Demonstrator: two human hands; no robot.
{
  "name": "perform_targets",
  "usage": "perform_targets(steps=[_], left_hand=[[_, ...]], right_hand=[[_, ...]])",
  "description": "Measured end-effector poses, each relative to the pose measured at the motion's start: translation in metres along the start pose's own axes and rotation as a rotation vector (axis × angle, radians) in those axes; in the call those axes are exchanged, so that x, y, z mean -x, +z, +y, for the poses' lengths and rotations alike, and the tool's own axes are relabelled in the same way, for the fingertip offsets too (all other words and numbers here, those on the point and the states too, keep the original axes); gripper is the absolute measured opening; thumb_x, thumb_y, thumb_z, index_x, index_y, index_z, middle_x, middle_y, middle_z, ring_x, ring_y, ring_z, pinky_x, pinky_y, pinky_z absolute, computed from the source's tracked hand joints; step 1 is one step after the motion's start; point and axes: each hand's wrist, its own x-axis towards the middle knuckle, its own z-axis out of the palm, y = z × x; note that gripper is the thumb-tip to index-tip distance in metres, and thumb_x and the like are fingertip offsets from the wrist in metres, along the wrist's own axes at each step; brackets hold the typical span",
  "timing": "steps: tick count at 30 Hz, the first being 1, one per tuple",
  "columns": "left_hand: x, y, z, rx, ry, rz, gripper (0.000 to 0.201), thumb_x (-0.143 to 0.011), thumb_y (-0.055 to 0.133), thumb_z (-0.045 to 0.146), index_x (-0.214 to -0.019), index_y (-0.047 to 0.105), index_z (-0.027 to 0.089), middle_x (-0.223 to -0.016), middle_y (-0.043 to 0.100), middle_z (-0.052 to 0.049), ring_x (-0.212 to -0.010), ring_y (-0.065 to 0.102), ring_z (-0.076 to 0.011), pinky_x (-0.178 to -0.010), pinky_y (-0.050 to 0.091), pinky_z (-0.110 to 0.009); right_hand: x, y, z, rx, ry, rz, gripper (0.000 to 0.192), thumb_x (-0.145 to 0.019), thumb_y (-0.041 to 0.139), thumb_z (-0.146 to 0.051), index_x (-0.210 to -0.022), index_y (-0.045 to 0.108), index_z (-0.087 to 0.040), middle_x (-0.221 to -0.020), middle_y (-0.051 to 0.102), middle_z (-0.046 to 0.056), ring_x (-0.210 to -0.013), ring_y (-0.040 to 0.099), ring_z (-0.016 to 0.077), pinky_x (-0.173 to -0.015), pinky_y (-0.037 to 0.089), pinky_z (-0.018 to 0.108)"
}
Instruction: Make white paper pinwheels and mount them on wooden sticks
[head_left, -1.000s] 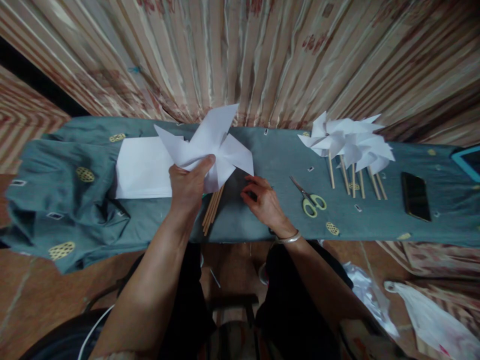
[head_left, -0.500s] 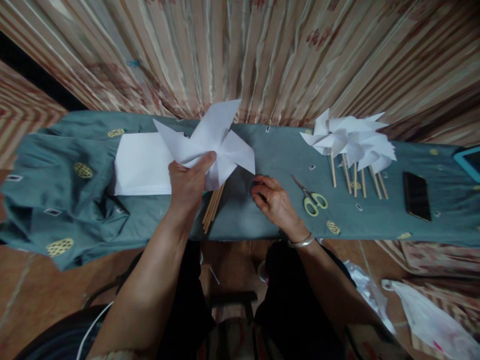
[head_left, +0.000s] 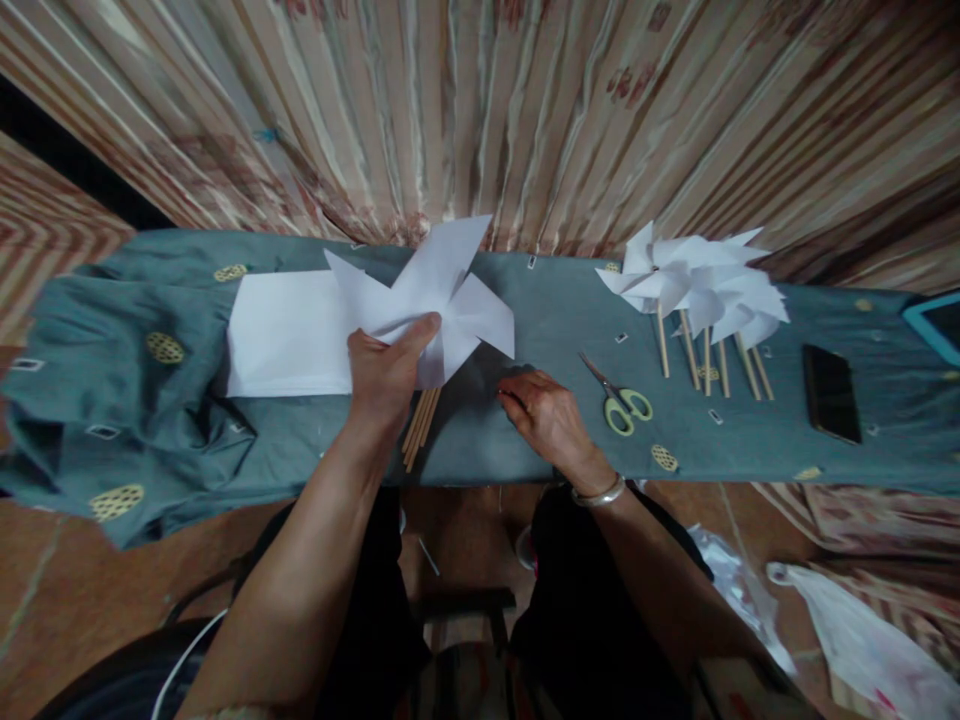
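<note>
My left hand (head_left: 386, 365) grips a white paper pinwheel (head_left: 457, 285), its thumb pressed near the folded centre. No stick shows attached to this pinwheel. Below it, several thin wooden sticks (head_left: 422, 425) lie on the cloth, their upper ends hidden by the paper. My right hand (head_left: 541, 410) hovers low over the cloth to the right, fingers curled with the tips pinched together; whatever is between them is too small to make out. Just right of that hand lie scissors (head_left: 622, 400) with green handles, blades pointing up and left.
A stack of white paper (head_left: 289, 335) lies left of the pinwheel. Several finished pinwheels on sticks (head_left: 701, 285) are heaped at the back right. A dark phone (head_left: 832, 393) and a blue-edged device (head_left: 934, 325) lie farther right. A pleated curtain (head_left: 480, 120) hangs behind the cloth-covered table (head_left: 525, 455).
My left hand and the pinwheel have shifted slightly right and toward me. My right hand has closed its fingers a little more and stays near the same spot.
</note>
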Motion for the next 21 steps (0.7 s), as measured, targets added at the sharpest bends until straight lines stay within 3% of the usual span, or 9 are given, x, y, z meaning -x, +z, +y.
perform_targets(steps=[8,11,16,21], left_hand=[[0.005,0.002,-0.002,0.018,-0.069,-0.022,0.025,-0.056,0.084,0.026,-0.075,0.075,0.013,-0.078,0.076,-0.006,-0.068,0.07,-0.017,-0.066,0.057,-0.027],[0.007,0.004,-0.003,0.033,-0.086,-0.038,0.027,-0.055,0.085,0.026,-0.075,0.075,0.012,-0.078,0.076,-0.006,-0.068,0.07,-0.0167,-0.067,0.057,-0.027],[0.014,0.007,-0.005,-0.041,-0.088,-0.1,0.027,-0.058,0.083,0.03,-0.076,0.075,0.011,-0.077,0.076,-0.007,-0.066,0.068,-0.0163,-0.065,0.055,-0.026],[0.028,0.013,-0.011,-0.157,-0.038,-0.183,0.022,-0.062,0.079,0.03,-0.072,0.074,0.011,-0.068,0.072,-0.003,-0.062,0.065,-0.0159,-0.062,0.053,-0.026]], right_hand=[[0.003,0.006,-0.007,0.131,-0.091,-0.022,0.027,-0.094,0.044,-0.01,-0.098,0.07,-0.012,-0.09,0.072,0.015,-0.087,0.064,0.0283,-0.081,0.053,0.042],[0.006,-0.004,-0.01,-0.023,-0.074,0.018,0.024,-0.095,0.045,-0.012,-0.096,0.069,-0.014,-0.092,0.073,0.013,-0.089,0.065,0.0262,-0.083,0.054,0.041],[0.017,-0.05,-0.03,-0.408,0.027,0.047,0.01,-0.092,0.06,-0.019,-0.094,0.069,-0.022,-0.087,0.072,0.002,-0.081,0.067,0.0167,-0.077,0.054,0.03],[0.019,-0.071,-0.046,-0.628,0.12,0.264,0.008,-0.087,0.066,-0.02,-0.092,0.071,-0.025,-0.087,0.073,-0.002,-0.077,0.066,0.0127,-0.075,0.053,0.026]])
